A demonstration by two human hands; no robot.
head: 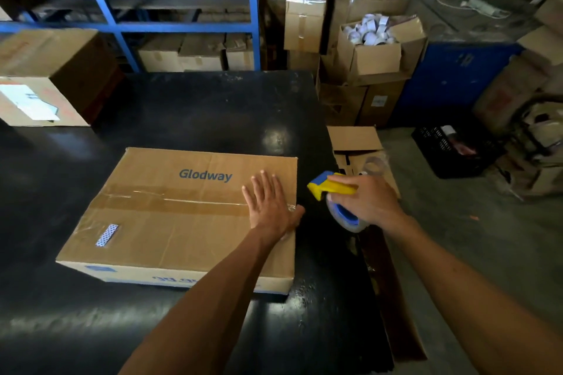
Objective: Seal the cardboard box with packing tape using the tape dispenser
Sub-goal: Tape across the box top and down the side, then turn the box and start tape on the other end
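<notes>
A closed cardboard box [170,222] printed "Glodway" lies flat on the black table [213,113]. A strip of clear packing tape [170,199] runs along its centre seam from the left edge to the right edge. My left hand [269,205] rests flat, fingers spread, on the box top at the right end of the tape, thumb over the box's right edge. My right hand [370,201] grips a yellow and blue tape dispenser [332,192] just right of the box, off its edge, above the table. The roll of clear tape sits under my palm.
Another cardboard box [48,76] stands at the table's far left. Blue shelving [182,24] with cartons is behind the table. To the right stand stacked cartons, an open box of tape rolls [374,46], flattened cardboard [356,138] by the table edge and a black crate [454,149] on the floor.
</notes>
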